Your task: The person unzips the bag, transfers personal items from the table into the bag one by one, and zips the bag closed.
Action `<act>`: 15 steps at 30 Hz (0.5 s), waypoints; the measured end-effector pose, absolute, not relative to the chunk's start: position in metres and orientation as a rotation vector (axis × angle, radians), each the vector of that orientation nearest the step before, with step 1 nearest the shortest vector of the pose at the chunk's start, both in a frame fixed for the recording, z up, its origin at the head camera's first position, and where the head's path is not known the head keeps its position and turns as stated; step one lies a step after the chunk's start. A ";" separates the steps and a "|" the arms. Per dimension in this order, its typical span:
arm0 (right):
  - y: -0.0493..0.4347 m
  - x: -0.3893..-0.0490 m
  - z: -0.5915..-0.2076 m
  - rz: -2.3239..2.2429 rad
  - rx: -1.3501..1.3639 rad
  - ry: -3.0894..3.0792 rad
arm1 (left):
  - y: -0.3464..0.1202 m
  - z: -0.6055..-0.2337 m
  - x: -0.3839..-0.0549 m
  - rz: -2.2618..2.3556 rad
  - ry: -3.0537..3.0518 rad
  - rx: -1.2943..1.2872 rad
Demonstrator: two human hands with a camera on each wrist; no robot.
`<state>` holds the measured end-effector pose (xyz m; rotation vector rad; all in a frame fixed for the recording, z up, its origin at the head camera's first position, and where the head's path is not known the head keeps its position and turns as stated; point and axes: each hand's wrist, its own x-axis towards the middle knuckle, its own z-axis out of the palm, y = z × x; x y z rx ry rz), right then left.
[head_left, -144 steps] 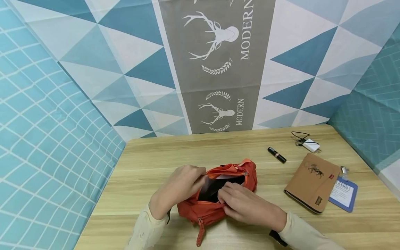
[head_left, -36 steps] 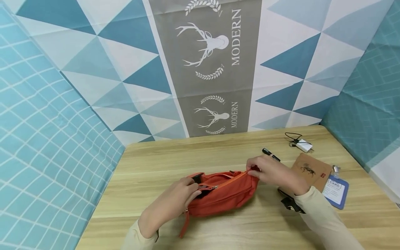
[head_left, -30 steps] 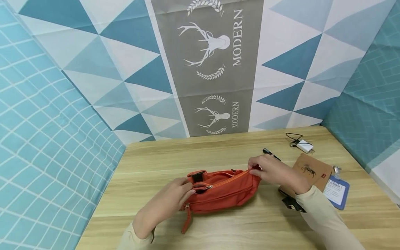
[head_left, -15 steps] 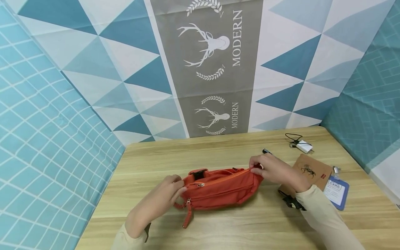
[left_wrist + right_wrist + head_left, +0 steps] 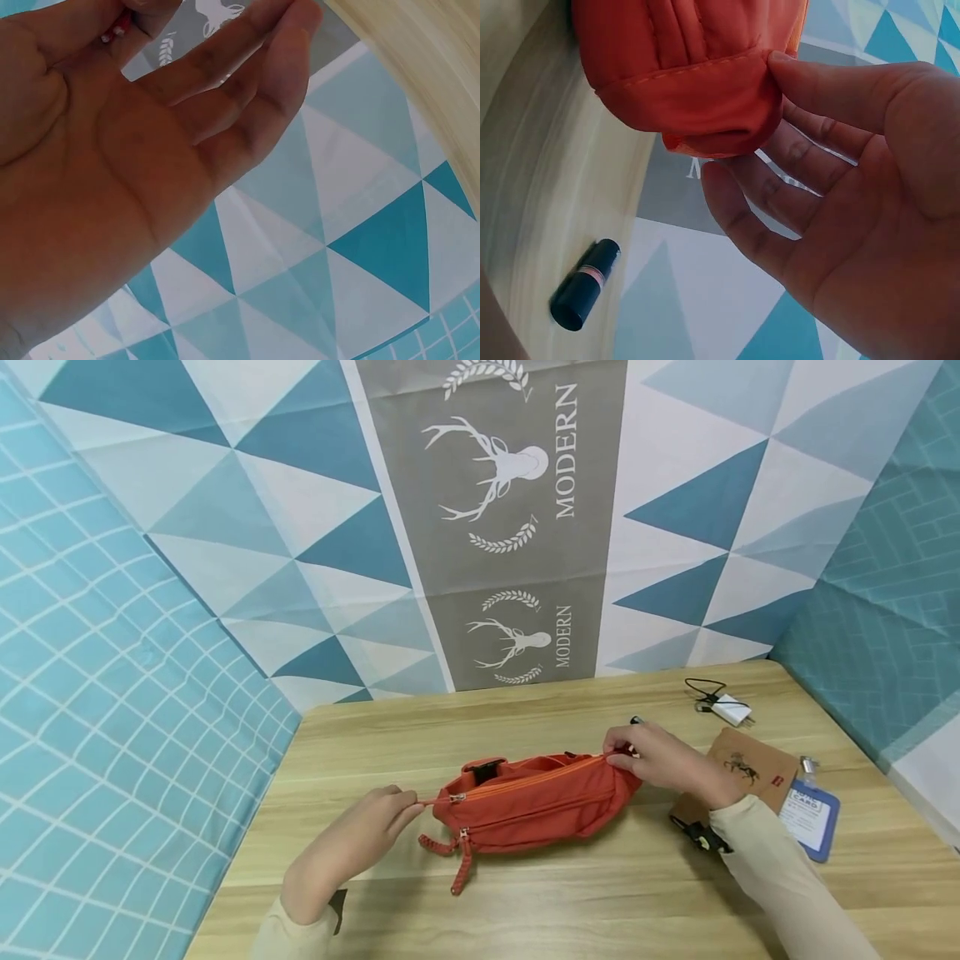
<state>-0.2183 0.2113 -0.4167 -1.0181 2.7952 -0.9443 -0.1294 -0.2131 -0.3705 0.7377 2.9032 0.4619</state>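
Note:
A red waist pack lies on the wooden table, the zipper along its top drawn together. At the pack's left end, my left hand pinches the zipper's red pull cord, which is stretched taut. In the left wrist view, the tips of the red pull peek out between thumb and finger. My right hand pinches the pack's upper right corner, thumb on the near side, as the right wrist view shows on the red fabric. Two more braided red pulls hang at the left end, and a black buckle sits behind the zipper.
Right of the pack lie a brown notebook with a horse print and a blue-framed card holder. A white charger with a black cable is behind them. The black lipstick-like tube is mostly hidden behind my right hand in the head view.
The pack went from gaping wide to zipped across the top. My left hand slid the pull leftward to the left end, while my right hand moved from the opening to the right corner.

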 end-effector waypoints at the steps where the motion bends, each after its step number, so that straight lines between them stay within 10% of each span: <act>1: 0.211 -0.219 -0.418 -0.948 -1.029 2.797 | -0.212 -0.371 -0.130 0.455 2.902 0.730; 15: 0.202 -0.226 -0.430 -0.843 -1.040 2.865 | -0.175 -0.358 -0.107 0.273 3.086 0.787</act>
